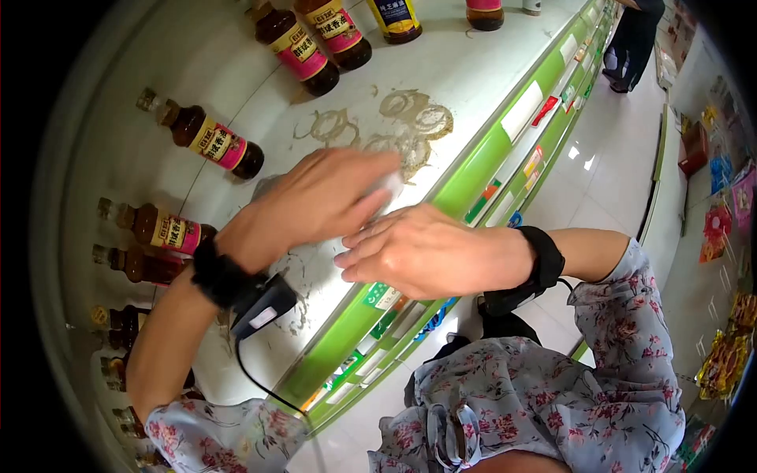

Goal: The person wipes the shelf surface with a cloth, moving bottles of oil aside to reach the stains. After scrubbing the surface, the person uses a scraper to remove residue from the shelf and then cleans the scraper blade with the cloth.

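Observation:
My left hand is over the white shelf surface, slightly blurred, its fingers closed around a white wad that looks like tissue or cloth. Ring-shaped brown stains mark the shelf just beyond it. Close beside it, at the shelf's green front edge, is my right hand, with its fingers together and bent toward my left hand. Anything beneath its palm is hidden. Both wrists wear black bands, and a small black device is strapped to the left one.
Brown bottles with pink labels stand to the left and at the back, beside a yellow-labelled bottle. Lower shelves with price tags run along the green edge. A person in dark trousers stands in the aisle; hanging packets are at right.

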